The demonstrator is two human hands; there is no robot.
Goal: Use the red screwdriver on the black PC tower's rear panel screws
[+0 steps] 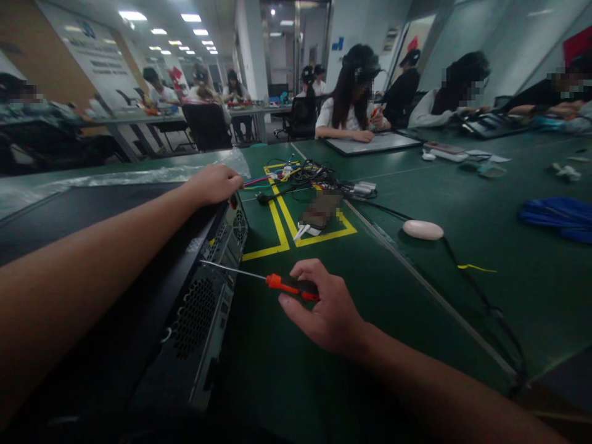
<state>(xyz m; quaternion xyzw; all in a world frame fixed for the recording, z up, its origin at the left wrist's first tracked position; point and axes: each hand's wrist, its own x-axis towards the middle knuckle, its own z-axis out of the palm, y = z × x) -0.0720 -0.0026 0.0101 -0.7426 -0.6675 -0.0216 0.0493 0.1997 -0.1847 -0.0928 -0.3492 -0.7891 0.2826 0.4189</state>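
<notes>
A black computer case (pixel 108 203) lies on its side at the left, its back panel (pixel 194 314) turned toward the right. My left hand (pixel 215 184) is on the case's far corner, fingers closed over the edge. An orange and black screwdriver (pixel 287 285) is gripped by its handle in my right hand (pixel 330 305). Its long shaft points left, and the tip meets the back panel near the upper edge. Whether the tip sits in a screw is too small to tell. A fan grille (pixel 239 225) shows below my left hand.
Yellow tape (pixel 282 237) marks the green table (pixel 393 345). Beyond the case lie tangled cables (pixel 305 176) and a pixelated object (pixel 321 208). At the right are a pale oval object (pixel 422 230) on a black cord and blue cloth (pixel 559 217). Several people sit across the table.
</notes>
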